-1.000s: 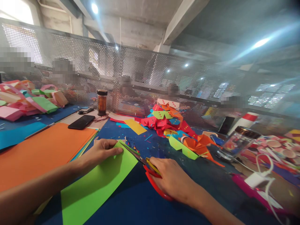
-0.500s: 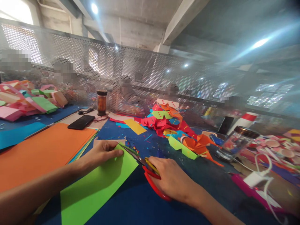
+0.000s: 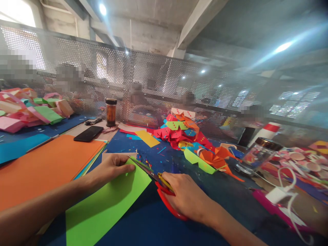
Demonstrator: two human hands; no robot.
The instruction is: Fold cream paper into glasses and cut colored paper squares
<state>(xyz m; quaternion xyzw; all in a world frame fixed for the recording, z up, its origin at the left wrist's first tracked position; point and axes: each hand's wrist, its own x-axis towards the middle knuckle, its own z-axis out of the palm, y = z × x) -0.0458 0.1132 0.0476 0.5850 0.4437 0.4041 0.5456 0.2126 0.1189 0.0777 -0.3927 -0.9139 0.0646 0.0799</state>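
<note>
A sheet of bright green paper [image 3: 110,208] slants over the blue table [image 3: 143,227]. Its upper corner is pinched between the thumb and fingers of my left hand [image 3: 115,165]. My right hand [image 3: 186,191] is wrapped round the red and yellow handles of a pair of scissors [image 3: 167,201]. The blades lie along the paper's top edge and point toward my left thumb. A narrow green strip rises along the far side of the blades. Part of the blades is hidden by the paper.
Orange sheets [image 3: 64,159] lie at left beneath a black phone [image 3: 88,133]. Beyond them stands a jar of amber liquid [image 3: 111,112]. Cut colored paper shapes [image 3: 176,133] are heaped at the back middle. A clear glass jar [image 3: 258,157] and white cable [image 3: 279,193] are on the right.
The scissors blades have closed slightly along the paper's edge, and the right hand has barely shifted. The left hand holds the same spot.
</note>
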